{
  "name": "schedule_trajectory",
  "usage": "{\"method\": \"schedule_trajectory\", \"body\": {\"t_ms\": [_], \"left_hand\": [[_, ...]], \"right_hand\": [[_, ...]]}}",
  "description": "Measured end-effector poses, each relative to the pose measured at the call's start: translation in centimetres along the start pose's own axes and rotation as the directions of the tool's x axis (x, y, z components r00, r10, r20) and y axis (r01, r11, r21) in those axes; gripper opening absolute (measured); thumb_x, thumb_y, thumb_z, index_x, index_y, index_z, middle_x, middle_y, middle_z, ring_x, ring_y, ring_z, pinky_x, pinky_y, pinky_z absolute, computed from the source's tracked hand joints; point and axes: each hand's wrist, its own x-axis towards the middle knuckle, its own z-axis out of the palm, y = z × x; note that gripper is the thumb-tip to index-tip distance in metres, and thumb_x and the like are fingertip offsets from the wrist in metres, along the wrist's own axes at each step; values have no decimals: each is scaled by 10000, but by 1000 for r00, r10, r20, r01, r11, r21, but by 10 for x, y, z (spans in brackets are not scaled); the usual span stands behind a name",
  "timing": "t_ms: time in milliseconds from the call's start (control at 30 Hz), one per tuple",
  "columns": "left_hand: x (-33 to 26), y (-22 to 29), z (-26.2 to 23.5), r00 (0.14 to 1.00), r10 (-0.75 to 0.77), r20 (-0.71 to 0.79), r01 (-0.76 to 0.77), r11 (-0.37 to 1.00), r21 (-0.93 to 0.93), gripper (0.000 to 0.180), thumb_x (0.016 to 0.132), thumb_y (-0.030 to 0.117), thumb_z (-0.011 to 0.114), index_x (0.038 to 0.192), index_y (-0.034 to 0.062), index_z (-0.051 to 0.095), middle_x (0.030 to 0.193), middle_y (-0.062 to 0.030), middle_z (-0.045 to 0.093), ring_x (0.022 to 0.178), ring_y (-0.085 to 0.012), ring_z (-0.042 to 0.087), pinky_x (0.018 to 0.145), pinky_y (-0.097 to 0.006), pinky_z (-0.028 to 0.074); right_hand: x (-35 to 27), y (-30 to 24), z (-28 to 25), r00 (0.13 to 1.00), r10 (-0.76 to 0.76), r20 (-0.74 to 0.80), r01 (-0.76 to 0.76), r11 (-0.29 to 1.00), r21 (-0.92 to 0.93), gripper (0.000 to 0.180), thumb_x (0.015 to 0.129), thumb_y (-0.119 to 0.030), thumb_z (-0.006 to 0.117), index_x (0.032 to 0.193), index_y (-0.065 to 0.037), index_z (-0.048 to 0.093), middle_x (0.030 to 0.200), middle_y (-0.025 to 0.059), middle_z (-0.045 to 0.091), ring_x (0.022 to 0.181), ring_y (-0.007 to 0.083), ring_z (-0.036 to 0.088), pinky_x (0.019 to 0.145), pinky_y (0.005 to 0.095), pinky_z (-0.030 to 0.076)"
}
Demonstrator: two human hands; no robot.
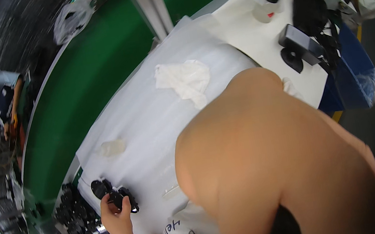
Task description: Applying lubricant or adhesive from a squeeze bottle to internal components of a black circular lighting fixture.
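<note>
Crumpled white cloth (184, 79) on white-covered table (149, 123); clear bottle (267, 3), black device (301, 43) beyond.

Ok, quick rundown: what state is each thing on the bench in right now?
Left hand: closed around a small black part.
Right hand: hidden; only the bare arm shows, raised close to the camera.
White cloth: crumpled, lying loose on the white table cover.
Black parts bin: heaped full.
White bottle: upright.
</note>
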Motion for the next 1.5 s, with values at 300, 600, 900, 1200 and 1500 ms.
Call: {"method": "schedule_trajectory", "body": {"t_ms": [300,600,900,1200,1500], "left_hand": [[-14,0,-52,932,346,109,-140,621,-771,771,570,429,746,1088,-63,456,999,-95,522,897,-155,513,776,-251,391],[20,22,-12,887,123,-445,-460,151,-875,710,631,26,708,1228,-10,324,1126,-111,460,1036,-199,479,852,-313,427],[33,7,24,682,349,-643,-685,612,-395,724,584,-29,722,1203,13,347,1179,-156,415,1066,-227,453,880,-335,397],[35,17,41,179,700,-691,-897,405,177,485,633,-21,623,1075,124,485,1067,-208,493,880,-336,539,707,-370,452],[15,44,42,142,840,-523,-824,393,408,575,610,-29,589,1076,264,423,947,-59,546,830,-278,565,755,-453,388]], "right_hand": [[38,88,-18,682,731,-32,-535,468,-703,368,686,-362,637,972,-137,586,933,122,604,755,230,591,602,300,450],[28,179,-19,769,606,-206,-431,253,-866,467,709,-318,618,1156,-228,519,1250,244,366,1017,359,481,879,343,374],[25,178,-34,642,598,-480,-627,770,121,580,697,-46,607,1217,-126,365,960,68,471,873,134,485,765,253,399],[29,138,-19,781,81,-620,-341,887,-313,689,675,-567,606,1087,-62,380,666,62,475,433,83,400,387,185,311],[36,103,10,997,-69,-44,14,674,-738,591,663,-340,720,1048,-49,379,803,164,503,569,189,456,438,272,294]]}}
